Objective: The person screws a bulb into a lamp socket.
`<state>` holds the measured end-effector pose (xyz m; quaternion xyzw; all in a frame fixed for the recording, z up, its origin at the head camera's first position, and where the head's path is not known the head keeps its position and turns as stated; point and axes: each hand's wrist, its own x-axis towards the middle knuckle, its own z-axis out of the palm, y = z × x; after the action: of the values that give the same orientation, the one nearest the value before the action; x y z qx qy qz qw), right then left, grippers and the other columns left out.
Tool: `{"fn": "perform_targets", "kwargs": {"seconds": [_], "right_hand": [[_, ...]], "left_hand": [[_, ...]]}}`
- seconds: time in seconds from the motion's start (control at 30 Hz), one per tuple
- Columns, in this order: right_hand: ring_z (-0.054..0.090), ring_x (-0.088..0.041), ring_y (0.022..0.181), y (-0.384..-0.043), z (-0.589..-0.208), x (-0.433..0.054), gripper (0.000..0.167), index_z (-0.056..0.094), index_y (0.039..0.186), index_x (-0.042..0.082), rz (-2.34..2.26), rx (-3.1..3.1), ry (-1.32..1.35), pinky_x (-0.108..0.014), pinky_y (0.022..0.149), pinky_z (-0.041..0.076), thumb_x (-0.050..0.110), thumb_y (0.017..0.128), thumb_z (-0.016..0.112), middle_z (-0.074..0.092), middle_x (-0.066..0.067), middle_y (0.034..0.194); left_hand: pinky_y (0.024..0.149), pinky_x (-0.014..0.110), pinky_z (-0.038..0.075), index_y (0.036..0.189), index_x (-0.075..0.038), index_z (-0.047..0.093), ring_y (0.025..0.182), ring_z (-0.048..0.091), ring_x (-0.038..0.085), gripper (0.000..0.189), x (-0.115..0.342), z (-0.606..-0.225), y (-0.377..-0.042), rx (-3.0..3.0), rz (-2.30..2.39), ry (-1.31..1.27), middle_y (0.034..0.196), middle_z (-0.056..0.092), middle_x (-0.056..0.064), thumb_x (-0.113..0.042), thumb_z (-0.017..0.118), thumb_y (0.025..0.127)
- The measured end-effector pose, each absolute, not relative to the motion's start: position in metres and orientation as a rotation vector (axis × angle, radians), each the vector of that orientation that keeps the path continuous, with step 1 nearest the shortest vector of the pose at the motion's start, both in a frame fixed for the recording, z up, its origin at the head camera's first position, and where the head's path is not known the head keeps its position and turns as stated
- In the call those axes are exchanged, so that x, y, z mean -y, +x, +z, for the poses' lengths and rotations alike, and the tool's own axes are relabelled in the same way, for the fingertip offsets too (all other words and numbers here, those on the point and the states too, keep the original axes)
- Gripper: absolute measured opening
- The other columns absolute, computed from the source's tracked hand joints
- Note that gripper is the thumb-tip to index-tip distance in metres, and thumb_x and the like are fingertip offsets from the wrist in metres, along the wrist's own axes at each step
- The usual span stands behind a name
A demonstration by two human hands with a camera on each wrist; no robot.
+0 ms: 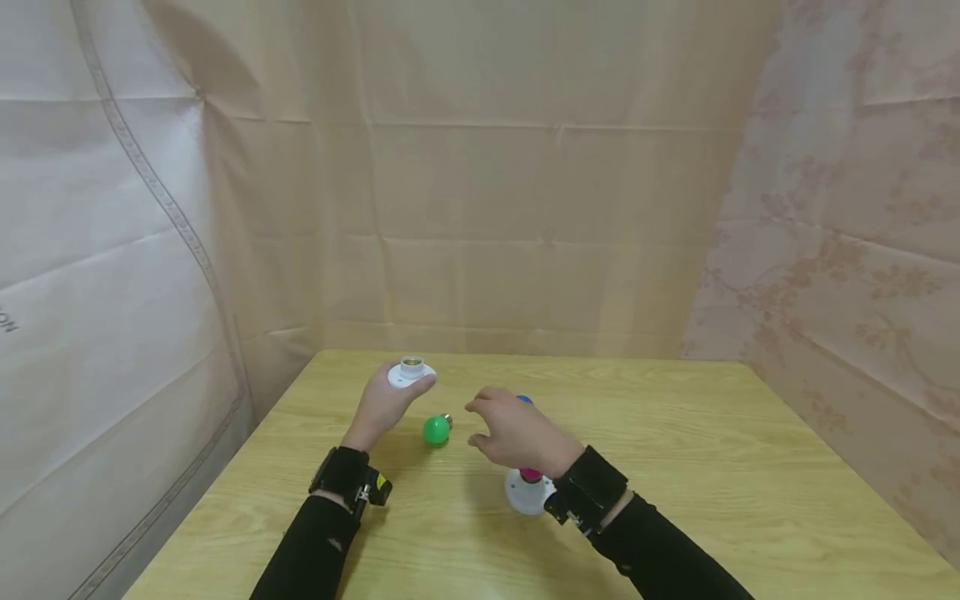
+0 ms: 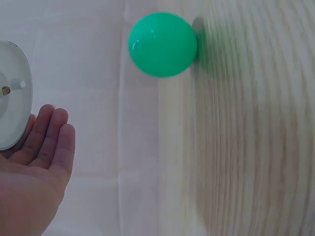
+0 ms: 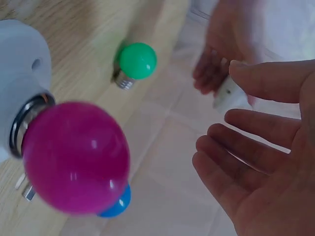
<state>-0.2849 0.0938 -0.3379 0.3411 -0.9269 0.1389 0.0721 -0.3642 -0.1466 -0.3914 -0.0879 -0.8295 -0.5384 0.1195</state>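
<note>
In the head view my left hand [image 1: 378, 406] holds a white round lamp holder [image 1: 412, 373] above the table, thumb on its rim, socket facing up. Its underside [image 2: 12, 98] shows at the left edge of the left wrist view. My right hand [image 1: 523, 432] is in the air with nothing in it, fingers loosely extended. Below it a magenta bulb [image 3: 76, 157] sits in a second white lamp holder [image 1: 527, 497] on the table. Between the hands lies a green bulb [image 1: 436, 430], its metal base pointing away. Mostly hidden behind the right hand is a blue bulb [image 1: 524, 399].
A wood-grain table [image 1: 675, 467] carries these things. Pale cloth curtains [image 1: 510, 183] hang behind it and along both sides. Each wrist wears a black strap with a camera [image 1: 588, 492].
</note>
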Motion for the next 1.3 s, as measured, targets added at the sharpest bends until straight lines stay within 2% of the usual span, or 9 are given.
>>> {"fn": "perform_targets", "kwargs": {"seconds": [0.2,0.47,0.6,0.77,0.9,1.13,1.3], "right_hand": [[0.062,-0.022,0.102,-0.291,-0.355,-0.065,0.038,0.067,0.126,0.005,0.095,2.78,1.015,-0.032,0.081,0.055,0.02,0.092,0.076,0.063,-0.006,0.113],[0.06,-0.021,0.101,-0.304,-0.376,-0.035,0.039,0.065,0.13,0.013,-0.062,2.845,0.918,-0.033,0.083,0.056,0.018,0.092,0.074,0.063,-0.006,0.116],[0.061,-0.024,0.109,-0.309,-0.383,-0.024,0.046,0.063,0.135,0.016,-0.058,2.855,0.858,-0.037,0.083,0.058,0.014,0.091,0.076,0.062,-0.008,0.123],[0.056,-0.026,0.124,-0.313,-0.392,-0.013,0.061,0.056,0.144,0.023,-0.147,2.841,0.875,-0.038,0.085,0.058,0.014,0.088,0.079,0.055,-0.009,0.141],[0.054,-0.026,0.128,-0.315,-0.4,-0.009,0.061,0.056,0.145,0.027,-0.244,2.841,0.884,-0.035,0.082,0.058,0.019,0.089,0.079,0.049,-0.007,0.148],[0.061,-0.025,0.112,-0.318,-0.413,-0.011,0.045,0.065,0.132,0.025,-0.214,2.83,0.821,-0.038,0.073,0.059,0.022,0.089,0.077,0.057,-0.009,0.132],[0.062,-0.024,0.097,-0.32,-0.417,-0.012,0.039,0.063,0.129,0.023,-0.238,2.788,0.77,-0.036,0.064,0.057,0.023,0.091,0.075,0.059,-0.009,0.12]], "left_hand": [[0.091,0.046,0.049,0.141,0.003,0.045,0.113,0.059,0.032,0.085,0.159,-0.394,-0.368,2.41,-1.579,-0.206,0.127,0.06,0.019,-0.054,0.076,0.087],[0.097,0.05,0.046,0.145,0.002,0.043,0.119,0.056,0.034,0.093,0.172,-0.401,-0.366,2.4,-1.562,-0.133,0.132,0.058,0.019,-0.06,0.075,0.084],[0.1,0.052,0.045,0.146,0.001,0.042,0.123,0.055,0.035,0.095,0.173,-0.401,-0.365,2.404,-1.574,-0.129,0.135,0.057,0.02,-0.062,0.075,0.083],[0.101,0.053,0.044,0.146,0.001,0.042,0.124,0.055,0.036,0.095,0.172,-0.401,-0.364,2.399,-1.58,-0.128,0.135,0.057,0.02,-0.063,0.074,0.084],[0.1,0.053,0.045,0.146,0.001,0.043,0.123,0.055,0.036,0.093,0.17,-0.4,-0.363,2.395,-1.589,-0.133,0.135,0.057,0.02,-0.061,0.074,0.085],[0.099,0.052,0.046,0.143,0.003,0.045,0.121,0.056,0.036,0.089,0.168,-0.401,-0.364,2.381,-1.585,-0.14,0.134,0.058,0.02,-0.058,0.075,0.086],[0.097,0.051,0.047,0.14,0.002,0.049,0.119,0.057,0.035,0.084,0.167,-0.401,-0.366,2.379,-1.566,-0.161,0.131,0.059,0.02,-0.056,0.076,0.086]]}}
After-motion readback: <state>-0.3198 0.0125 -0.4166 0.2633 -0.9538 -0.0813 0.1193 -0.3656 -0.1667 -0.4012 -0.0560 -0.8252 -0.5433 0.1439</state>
